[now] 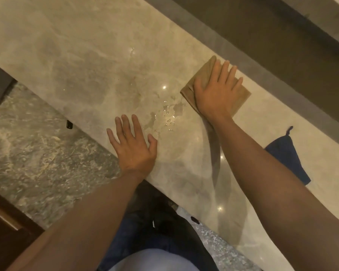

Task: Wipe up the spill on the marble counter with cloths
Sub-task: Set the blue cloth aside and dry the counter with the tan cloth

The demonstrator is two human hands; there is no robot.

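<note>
A folded tan cloth (243,94) lies on the beige marble counter (86,61). My right hand (216,92) presses flat on it with fingers spread and straight. Just left of the cloth, a clear spill (164,116) glistens in small puddles and drops. My left hand (133,145) rests flat on the counter near its front edge, fingers spread, beside the spill and holding nothing. A dark blue cloth (288,153) lies on the counter to the right, partly hidden behind my right forearm.
A dark raised ledge (262,26) runs along the counter's far side. Below the front edge is a grey-green stone floor (37,153). A small dark object (69,124) lies on the floor near the counter, and dark wooden furniture (4,222) stands at the lower left.
</note>
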